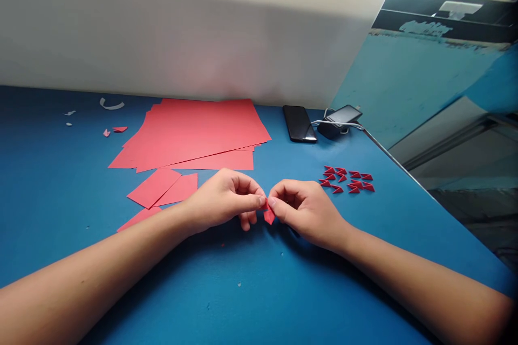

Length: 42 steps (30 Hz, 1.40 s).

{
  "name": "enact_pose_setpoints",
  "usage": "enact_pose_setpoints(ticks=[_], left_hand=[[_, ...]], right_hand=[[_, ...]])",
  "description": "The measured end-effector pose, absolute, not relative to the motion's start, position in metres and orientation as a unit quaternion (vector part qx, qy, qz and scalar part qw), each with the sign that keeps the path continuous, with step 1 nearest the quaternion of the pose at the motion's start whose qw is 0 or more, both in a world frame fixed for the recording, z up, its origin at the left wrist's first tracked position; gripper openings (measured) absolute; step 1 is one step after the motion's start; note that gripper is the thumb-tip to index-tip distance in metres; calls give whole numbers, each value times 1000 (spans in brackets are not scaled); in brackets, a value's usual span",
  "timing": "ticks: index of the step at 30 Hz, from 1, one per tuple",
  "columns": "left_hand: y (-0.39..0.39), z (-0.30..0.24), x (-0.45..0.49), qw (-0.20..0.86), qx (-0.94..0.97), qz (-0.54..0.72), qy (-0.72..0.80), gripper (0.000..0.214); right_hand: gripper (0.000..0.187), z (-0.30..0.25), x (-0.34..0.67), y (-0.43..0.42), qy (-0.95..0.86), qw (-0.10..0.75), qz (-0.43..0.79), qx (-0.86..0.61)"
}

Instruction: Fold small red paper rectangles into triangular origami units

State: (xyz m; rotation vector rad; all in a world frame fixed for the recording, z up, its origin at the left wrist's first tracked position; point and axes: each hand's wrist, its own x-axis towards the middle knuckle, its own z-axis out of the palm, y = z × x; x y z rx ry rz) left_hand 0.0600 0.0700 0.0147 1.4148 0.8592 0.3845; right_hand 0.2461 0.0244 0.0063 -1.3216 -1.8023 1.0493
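Note:
Between my two hands is a small piece of folded red paper (269, 217), held just above the blue table with its pointed end downward. My left hand (226, 199) pinches its upper left part between thumb and forefinger. The thumb and forefinger of my right hand (309, 210) pinch the upper right side. Left of my left hand lie several cut red paper rectangles (156, 186), partly under my forearm. To the right of my right hand, several small folded red paper triangles (342, 178) sit in loose groups.
Large red paper sheets (198, 129) lie stacked near the wall on the blue table (182, 296). A black phone (299, 124) and another device with a white cable (343, 116) rest at the back right. Paper scraps (111, 105) lie at the back left. The table's right edge slants toward me.

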Motion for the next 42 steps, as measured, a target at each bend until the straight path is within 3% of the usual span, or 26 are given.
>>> enact_pose_setpoints(ticks=[25,42], left_hand=[[68,14,64,618,650,178,404,13],[73,13,57,673,627,181,348,13]], right_hand=[[8,5,244,24,-696,327,359,-529],[14,6,250,29,-669,315,453,-498]])
